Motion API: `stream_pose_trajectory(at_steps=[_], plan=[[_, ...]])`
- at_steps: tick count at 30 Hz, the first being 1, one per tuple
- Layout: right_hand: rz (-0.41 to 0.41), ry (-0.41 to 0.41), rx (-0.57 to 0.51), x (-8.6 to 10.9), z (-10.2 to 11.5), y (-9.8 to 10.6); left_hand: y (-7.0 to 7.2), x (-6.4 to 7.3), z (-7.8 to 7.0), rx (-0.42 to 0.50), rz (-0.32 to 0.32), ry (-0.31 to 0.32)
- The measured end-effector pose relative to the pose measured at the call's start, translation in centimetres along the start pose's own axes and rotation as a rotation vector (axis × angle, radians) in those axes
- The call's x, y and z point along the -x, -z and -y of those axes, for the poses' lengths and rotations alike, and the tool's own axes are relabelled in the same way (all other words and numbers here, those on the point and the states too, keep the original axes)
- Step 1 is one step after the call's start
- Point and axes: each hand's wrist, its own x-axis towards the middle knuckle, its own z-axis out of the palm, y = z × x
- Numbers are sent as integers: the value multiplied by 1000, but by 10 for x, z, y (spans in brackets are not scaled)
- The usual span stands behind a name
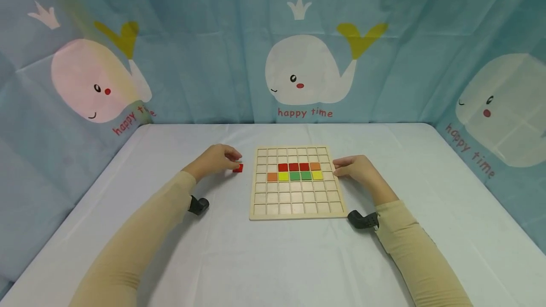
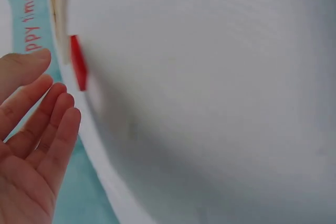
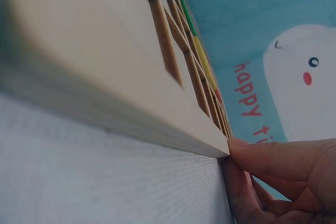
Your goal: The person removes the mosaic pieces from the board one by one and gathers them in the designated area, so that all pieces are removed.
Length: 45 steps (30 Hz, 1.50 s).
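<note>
A wooden grid board lies flat on the table, with two rows of coloured square tiles in its middle. Three red tiles and an orange tile form the far row. Orange, yellow and green tiles make up the near one. Left of the board, a loose red tile rests on the white surface. My left hand is right by it; the left wrist view shows its fingers loosely bent, apart from the red tile. My right hand pinches the board's right edge between thumb and fingers.
A white cloth covers the table. Behind it hangs a blue curtain printed with whales. Black wrist devices sit under both sleeves, the right one close to the board's near right corner.
</note>
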Motion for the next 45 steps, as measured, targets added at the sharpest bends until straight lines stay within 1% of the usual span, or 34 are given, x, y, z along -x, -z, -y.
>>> stream_pose_trajectory(at_steps=[4,8,13,17,23,30,33,36,41,43,45], plan=[[1,5,11,-1,0,-1,4,0,-8,18,-33,-5],[-4,6,10,-1,-1,-1,5,-2,-12,6,-26,-8],[-4,13,10,-2,0,-1,4,-2,-6,-13,22,25],[2,21,-1,-2,-1,-1,1,0,2,-19,48,24],[1,39,-17,-2,-3,-1,-1,1,5,-9,50,34],[2,47,-17,-2,-4,-1,-2,1,4,-30,49,29],[4,45,-19,-2,-4,-1,-2,2,4,-29,42,21],[1,38,-21,-3,-4,-2,0,3,4,-26,17,20],[1,31,-13,-3,-3,-2,6,1,-1,40,-61,28],[1,26,-15,-3,-3,-2,7,-1,-5,69,-76,28],[4,25,-17,-2,-3,-2,5,-3,-9,75,-75,29]])
